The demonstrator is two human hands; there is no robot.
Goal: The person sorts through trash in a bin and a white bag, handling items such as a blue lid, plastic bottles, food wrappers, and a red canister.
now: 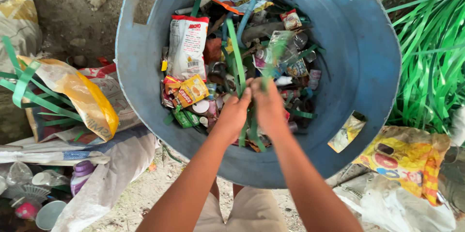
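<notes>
Both hands reach into a blue drum (368, 67) full of wrappers and plastic scraps. The left hand (234, 113) and right hand (269, 106) sit side by side, each gripping green straps (236, 57) that rise from the litter. A white packet (188, 48) lies just left. More green strapping (431, 52) is piled outside on the right.

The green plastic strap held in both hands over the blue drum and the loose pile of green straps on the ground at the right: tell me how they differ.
The green plastic strap is a single strip; the loose pile of green straps is many strips, tangled.
The single strap runs over the rubbish inside the blue plastic drum; the pile lies outside it on the ground.
The left hand and right hand grip the single strap; nothing touches the pile.
Both are flat, narrow and green.
</notes>
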